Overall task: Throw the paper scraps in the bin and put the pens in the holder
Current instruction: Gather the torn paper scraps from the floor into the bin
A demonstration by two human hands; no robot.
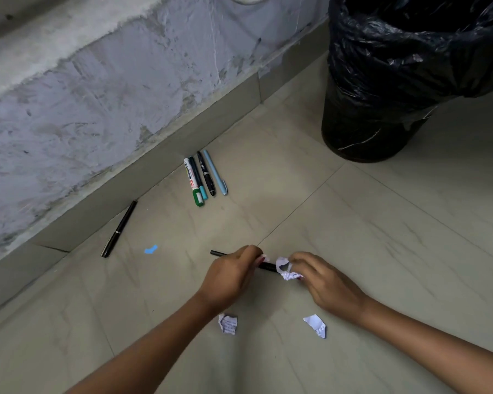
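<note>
My left hand (231, 275) is closed over a black pen (268, 266) that lies on the tiled floor, its tip poking out to the left. My right hand (322, 277) pinches a crumpled white paper scrap (284, 268) right beside that pen. Two more white scraps lie nearer me, one (227, 324) under my left wrist and another (316, 325) under my right. A small blue scrap (150, 249) lies to the left. Several pens (204, 177) lie side by side near the wall, with one black pen (119, 228) apart at the left. No pen holder is in view.
A black bin (382, 89) lined with a black plastic bag stands at the upper right on the floor. A rough grey wall (97, 95) with a tiled skirting runs diagonally across the left and top.
</note>
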